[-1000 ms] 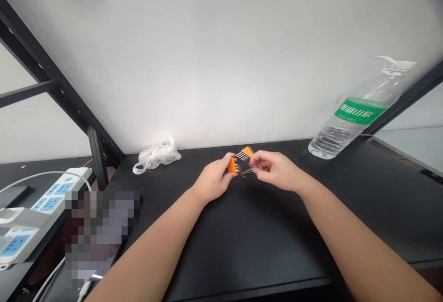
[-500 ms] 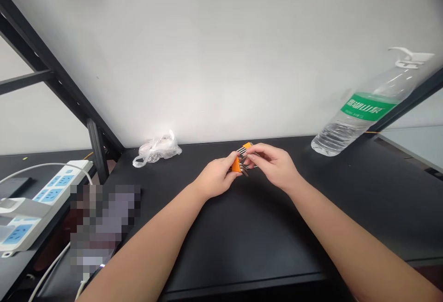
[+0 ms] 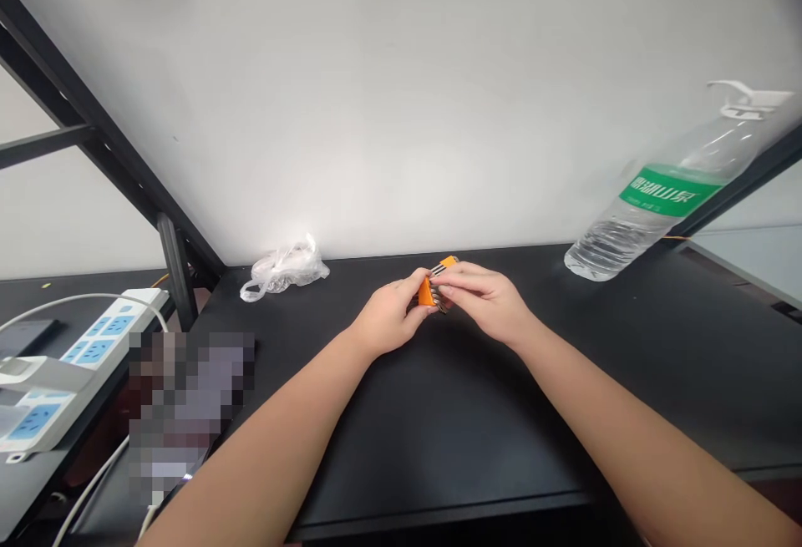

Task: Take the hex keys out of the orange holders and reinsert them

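Above the desk near the wall, my left hand (image 3: 389, 317) is closed around an orange plastic holder (image 3: 426, 291) with several thin metal rods in it, which look like hex keys. Bent ends of the hex keys (image 3: 440, 303) stick out on the holder's right side. My right hand (image 3: 485, 296) has its thumb and fingers pinched together against these ends, apparently on one hex key; the fingertips hide most of it. A second orange piece (image 3: 449, 262) with metal shafts shows just behind the fingers.
A crumpled clear plastic bag (image 3: 285, 267) lies by the wall on the black desk (image 3: 451, 430). A large water bottle (image 3: 664, 192) with a green label stands at right. At left are a white power strip (image 3: 88, 363), cables, a pixelated patch and a black metal frame (image 3: 175, 267).
My right hand has moved slightly left and closer to the holder, its fingers now pressed in against the hex keys. The left hand has shifted a little left with the holder.
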The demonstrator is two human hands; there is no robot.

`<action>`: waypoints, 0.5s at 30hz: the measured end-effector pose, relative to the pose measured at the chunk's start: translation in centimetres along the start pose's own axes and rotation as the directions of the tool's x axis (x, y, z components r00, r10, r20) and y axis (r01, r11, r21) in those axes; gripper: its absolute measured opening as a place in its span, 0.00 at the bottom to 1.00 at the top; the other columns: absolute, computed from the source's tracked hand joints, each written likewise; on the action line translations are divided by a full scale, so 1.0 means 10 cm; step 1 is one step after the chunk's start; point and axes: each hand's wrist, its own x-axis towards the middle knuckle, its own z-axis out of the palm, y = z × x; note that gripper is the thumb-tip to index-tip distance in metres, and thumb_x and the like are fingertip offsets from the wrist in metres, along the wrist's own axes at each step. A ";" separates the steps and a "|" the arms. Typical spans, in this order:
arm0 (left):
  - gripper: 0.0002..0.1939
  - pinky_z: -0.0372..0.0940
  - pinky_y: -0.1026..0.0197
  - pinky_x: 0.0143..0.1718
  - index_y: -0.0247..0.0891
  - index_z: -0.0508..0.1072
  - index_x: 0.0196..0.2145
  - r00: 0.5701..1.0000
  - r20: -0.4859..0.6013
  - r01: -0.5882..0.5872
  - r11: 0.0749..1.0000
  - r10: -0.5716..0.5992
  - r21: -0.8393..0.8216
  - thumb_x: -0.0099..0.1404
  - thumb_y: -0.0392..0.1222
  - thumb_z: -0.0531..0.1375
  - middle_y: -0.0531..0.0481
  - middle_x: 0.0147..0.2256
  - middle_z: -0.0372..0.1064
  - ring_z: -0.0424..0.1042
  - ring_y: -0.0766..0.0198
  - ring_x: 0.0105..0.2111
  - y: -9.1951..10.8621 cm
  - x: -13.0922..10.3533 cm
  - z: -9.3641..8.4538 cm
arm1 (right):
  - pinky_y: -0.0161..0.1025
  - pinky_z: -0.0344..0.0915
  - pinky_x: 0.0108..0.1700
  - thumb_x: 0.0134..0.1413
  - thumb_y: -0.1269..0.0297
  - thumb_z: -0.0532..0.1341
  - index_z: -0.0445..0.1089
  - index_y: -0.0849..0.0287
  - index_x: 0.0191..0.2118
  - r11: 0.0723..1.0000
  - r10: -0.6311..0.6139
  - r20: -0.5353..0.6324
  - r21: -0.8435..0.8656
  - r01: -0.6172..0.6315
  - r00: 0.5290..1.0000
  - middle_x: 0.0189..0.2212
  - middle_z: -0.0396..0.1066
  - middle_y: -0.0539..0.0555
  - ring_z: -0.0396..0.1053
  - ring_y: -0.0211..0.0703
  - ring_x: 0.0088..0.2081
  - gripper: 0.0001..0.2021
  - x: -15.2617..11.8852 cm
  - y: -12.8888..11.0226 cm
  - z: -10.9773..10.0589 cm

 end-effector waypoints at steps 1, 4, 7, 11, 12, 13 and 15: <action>0.21 0.69 0.54 0.48 0.44 0.62 0.61 1.000 -0.001 -0.012 1.000 0.012 0.010 0.73 0.44 0.57 0.46 0.47 0.75 0.75 0.56 0.44 0.00 0.00 0.00 | 0.49 0.77 0.44 0.63 0.53 0.65 0.82 0.47 0.48 1.000 0.021 0.027 -0.008 -0.021 0.999 0.45 0.77 0.55 0.75 0.48 0.39 0.12 0.00 0.02 0.00; 0.20 0.68 0.51 0.51 0.43 0.64 0.60 0.999 -0.016 -0.040 0.998 0.041 0.051 0.72 0.42 0.58 0.46 0.47 0.75 0.73 0.55 0.45 0.01 0.01 0.00 | 0.51 0.76 0.44 0.64 0.51 0.63 0.80 0.49 0.53 0.985 0.145 0.097 0.086 -0.153 0.985 0.43 0.78 0.55 0.75 0.48 0.38 0.16 -0.01 0.06 0.01; 0.21 0.67 0.50 0.52 0.43 0.63 0.60 0.998 -0.029 -0.046 0.996 0.048 0.073 0.71 0.41 0.58 0.45 0.48 0.75 0.72 0.54 0.46 0.01 0.01 0.01 | 0.52 0.76 0.43 0.63 0.49 0.64 0.79 0.52 0.53 0.937 0.245 0.125 0.224 -0.268 0.961 0.38 0.78 0.55 0.76 0.47 0.35 0.19 0.00 0.06 0.04; 0.23 0.67 0.49 0.51 0.43 0.62 0.62 0.998 -0.038 -0.048 0.995 0.051 0.090 0.71 0.43 0.58 0.45 0.49 0.74 0.72 0.52 0.48 0.00 -0.01 0.01 | 0.48 0.76 0.40 0.58 0.48 0.68 0.76 0.54 0.44 0.872 0.318 0.106 0.358 -0.335 0.942 0.36 0.76 0.52 0.75 0.44 0.32 0.16 0.02 0.02 0.11; 0.23 0.68 0.49 0.51 0.43 0.62 0.62 0.998 -0.041 -0.046 0.994 0.050 0.097 0.71 0.43 0.58 0.45 0.49 0.74 0.72 0.52 0.48 0.00 -0.01 0.02 | 0.48 0.76 0.39 0.57 0.48 0.68 0.74 0.54 0.41 0.856 0.330 0.120 0.379 -0.350 0.936 0.36 0.75 0.52 0.75 0.43 0.32 0.15 0.02 0.01 0.11; 0.24 0.68 0.50 0.51 0.43 0.62 0.62 0.998 -0.043 -0.045 0.994 0.050 0.103 0.71 0.43 0.58 0.45 0.48 0.74 0.72 0.53 0.48 0.00 -0.01 0.02 | 0.48 0.76 0.39 0.57 0.48 0.68 0.73 0.54 0.39 0.850 0.334 0.140 0.381 -0.362 0.932 0.36 0.75 0.51 0.75 0.43 0.32 0.15 0.03 0.01 0.10; 0.25 0.68 0.49 0.52 0.43 0.60 0.63 0.998 -0.045 -0.048 0.992 0.053 0.114 0.71 0.42 0.58 0.45 0.48 0.75 0.73 0.53 0.47 -0.02 -0.02 0.03 | 0.47 0.75 0.40 0.59 0.48 0.66 0.73 0.55 0.38 0.883 0.320 0.174 0.302 -0.360 0.931 0.34 0.74 0.52 0.75 0.45 0.32 0.14 0.05 0.02 0.04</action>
